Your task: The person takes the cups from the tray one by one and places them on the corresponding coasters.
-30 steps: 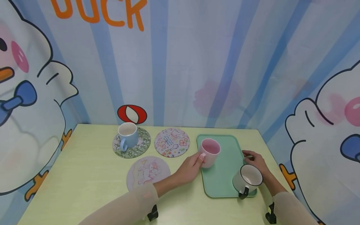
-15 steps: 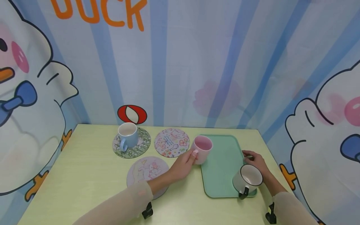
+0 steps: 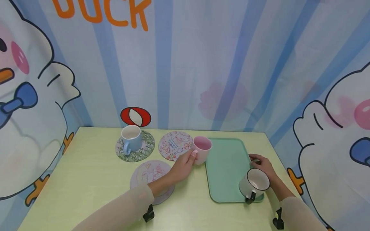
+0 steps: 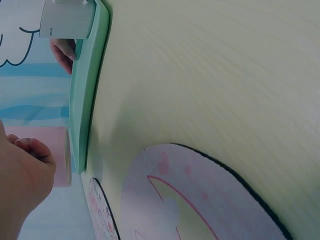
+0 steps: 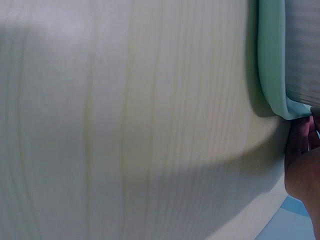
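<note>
- Pinching the pink mug (image 3: 203, 154) by its handle with the left hand (image 3: 181, 167), above the table (image 3: 86, 179), just outside the tray (image 3: 226, 170)'s left edge.
- Holding the tray's right edge with the right hand (image 3: 265, 168), beside the white mug (image 3: 249, 185) at the near right corner.
- Near the table's far edge, blue mug (image 3: 134, 141) on green-patterned coaster (image 3: 148, 147).

The held cup (image 3: 202, 149) is pink, the tray (image 3: 226, 166) mint green, the mug (image 3: 250, 185) white with black rim and handle. The other cup (image 3: 133, 141) is light blue, its mat (image 3: 148, 147) green and white. The near mat (image 3: 148, 175) is lilac with pink drawings; the desk (image 3: 86, 166), pale yellow; the backdrop (image 3: 188, 64), striped blue.
</note>
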Demonstrator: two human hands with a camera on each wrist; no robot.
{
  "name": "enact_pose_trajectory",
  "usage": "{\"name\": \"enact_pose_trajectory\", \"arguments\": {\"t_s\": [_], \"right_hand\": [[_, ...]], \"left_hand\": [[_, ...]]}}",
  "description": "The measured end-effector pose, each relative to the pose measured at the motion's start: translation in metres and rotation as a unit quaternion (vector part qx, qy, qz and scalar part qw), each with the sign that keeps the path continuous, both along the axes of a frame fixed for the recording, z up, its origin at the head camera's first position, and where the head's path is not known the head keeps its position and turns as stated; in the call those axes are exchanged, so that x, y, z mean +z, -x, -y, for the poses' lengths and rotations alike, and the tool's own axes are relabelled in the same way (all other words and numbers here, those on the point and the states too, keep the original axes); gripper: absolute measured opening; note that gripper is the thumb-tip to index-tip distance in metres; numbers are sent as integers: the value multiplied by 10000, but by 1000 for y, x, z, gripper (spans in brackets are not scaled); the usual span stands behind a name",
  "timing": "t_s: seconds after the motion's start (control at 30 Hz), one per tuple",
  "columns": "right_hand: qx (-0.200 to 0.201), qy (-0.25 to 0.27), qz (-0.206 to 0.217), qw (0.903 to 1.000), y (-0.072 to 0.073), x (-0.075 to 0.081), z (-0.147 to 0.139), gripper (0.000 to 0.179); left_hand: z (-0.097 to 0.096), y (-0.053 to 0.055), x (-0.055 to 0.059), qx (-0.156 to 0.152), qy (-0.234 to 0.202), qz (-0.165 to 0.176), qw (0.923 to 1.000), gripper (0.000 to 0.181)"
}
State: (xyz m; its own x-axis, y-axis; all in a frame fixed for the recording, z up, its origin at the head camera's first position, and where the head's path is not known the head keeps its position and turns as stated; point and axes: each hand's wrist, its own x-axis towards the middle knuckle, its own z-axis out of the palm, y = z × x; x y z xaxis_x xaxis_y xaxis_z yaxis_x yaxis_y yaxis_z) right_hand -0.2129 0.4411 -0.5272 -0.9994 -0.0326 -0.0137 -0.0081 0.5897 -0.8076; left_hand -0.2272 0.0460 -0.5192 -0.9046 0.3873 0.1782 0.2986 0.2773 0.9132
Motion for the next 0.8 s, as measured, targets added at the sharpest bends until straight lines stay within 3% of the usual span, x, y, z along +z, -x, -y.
{"name": "enact_pose_trajectory", "arguments": {"t_s": [0.2,0.47,0.8], "right_hand": [[-4,31,30,10000,-1,6,2,44],[-123,-89,-117,9998,3,-20,-7,45],[-137,-101,-209,9996,2,-20,-6,44]], "left_hand": [[4,4,3,176,56,-55,9998,36],[7,10,-2,422,126,-167,9989,33],[12,20,-13,790,1,-249,9966,33]]}}
